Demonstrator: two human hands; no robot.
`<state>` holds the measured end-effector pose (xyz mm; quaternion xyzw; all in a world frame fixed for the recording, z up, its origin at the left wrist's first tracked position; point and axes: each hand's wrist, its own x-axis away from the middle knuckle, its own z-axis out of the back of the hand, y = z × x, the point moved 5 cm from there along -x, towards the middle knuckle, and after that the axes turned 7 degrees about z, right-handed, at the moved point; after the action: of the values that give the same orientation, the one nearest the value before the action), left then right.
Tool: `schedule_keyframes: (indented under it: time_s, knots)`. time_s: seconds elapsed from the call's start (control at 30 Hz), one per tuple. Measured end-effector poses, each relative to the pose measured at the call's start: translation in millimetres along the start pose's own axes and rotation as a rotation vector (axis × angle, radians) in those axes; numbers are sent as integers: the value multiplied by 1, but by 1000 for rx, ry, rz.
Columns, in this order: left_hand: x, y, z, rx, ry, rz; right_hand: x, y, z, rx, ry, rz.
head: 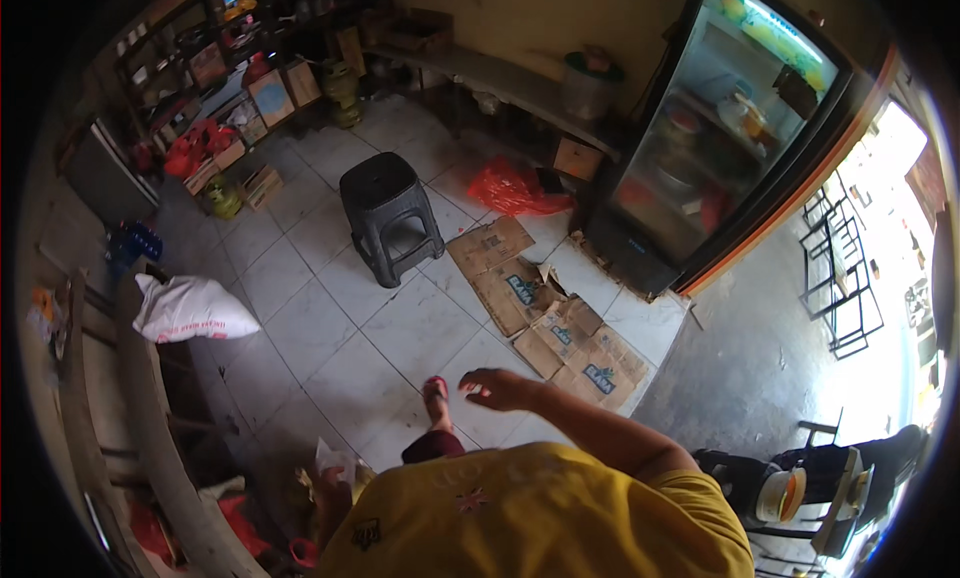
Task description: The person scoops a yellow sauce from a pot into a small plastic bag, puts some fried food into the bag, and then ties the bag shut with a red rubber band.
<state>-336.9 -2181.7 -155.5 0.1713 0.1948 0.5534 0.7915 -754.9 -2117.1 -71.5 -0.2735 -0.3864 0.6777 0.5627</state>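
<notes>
My right hand (pixel 495 389) hangs before my yellow shirt, fingers apart and a little curled, holding nothing. Beneath it are the white floor tiles and my foot in a red sandal (pixel 435 390). Low at the left, my left hand (pixel 334 492) is dim and partly cut off by my shirt. It grips a whitish, translucent piece of plastic (pixel 335 460), perhaps a bag. A black plastic stool (pixel 390 218) stands upright ahead of me. Flattened cardboard (pixel 544 315) lies on the floor to its right.
A white sack (pixel 195 308) rests at the end of a wooden bench (pixel 150 383) on the left. A glass-door fridge (pixel 720 143) stands at the right, near red plastic (pixel 514 188) on the floor. Gas cylinders (pixel 343 90) and crates (pixel 262 186) are farther back. Bright daylight enters from the right.
</notes>
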Motion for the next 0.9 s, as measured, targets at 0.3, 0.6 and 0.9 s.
schedule_keyframes:
  time_s: [0.3, 0.6, 0.9]
  knots:
    - [-359, 217, -70, 192, -552, -464, 105, 250, 99, 45, 207, -898]
    - [-577, 383, -170, 286, -756, -303, 88, 345, 205, -421, 334, -1264]
    - [-779, 413, -292, 362, -460, -448, -192, 461, 559, 191, 489, -674]
